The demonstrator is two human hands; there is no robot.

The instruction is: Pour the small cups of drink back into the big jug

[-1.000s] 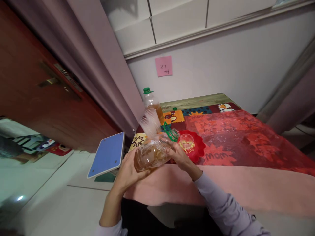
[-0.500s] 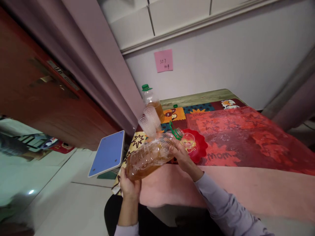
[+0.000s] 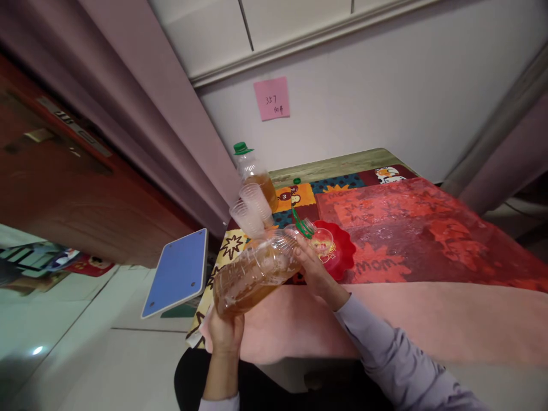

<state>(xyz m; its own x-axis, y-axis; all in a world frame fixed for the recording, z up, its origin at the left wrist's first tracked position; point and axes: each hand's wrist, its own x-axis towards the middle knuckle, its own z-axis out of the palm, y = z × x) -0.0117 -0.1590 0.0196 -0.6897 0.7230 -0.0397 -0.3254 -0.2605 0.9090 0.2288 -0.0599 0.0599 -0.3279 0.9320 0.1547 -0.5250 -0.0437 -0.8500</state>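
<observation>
Both my hands hold a large clear plastic bottle (image 3: 257, 274) part-filled with amber liquid. It lies tilted, its uncapped mouth with a green ring pointing right over a red scalloped bowl (image 3: 342, 257). My left hand (image 3: 226, 334) cups the bottle's base from below. Around the neck end, my right hand (image 3: 317, 271) is closed, fingers partly hidden behind the plastic. Whether liquid is leaving the mouth, I cannot tell. Behind the bottle stand two stacks of clear plastic cups (image 3: 252, 208), and a second bottle (image 3: 263, 185) with a green cap.
A small green cap (image 3: 297, 181) lies at the table's back. The patterned tablecloth (image 3: 394, 228) has a pink cloth (image 3: 385, 319) along its front. To the left is a blue board (image 3: 175, 274), close to the table edge. A pink note (image 3: 272, 99) hangs on the wall.
The view has shifted slightly, so the table and objects sit further left in the picture. Both hands keep their hold on the bottle, which remains tilted over the bowl.
</observation>
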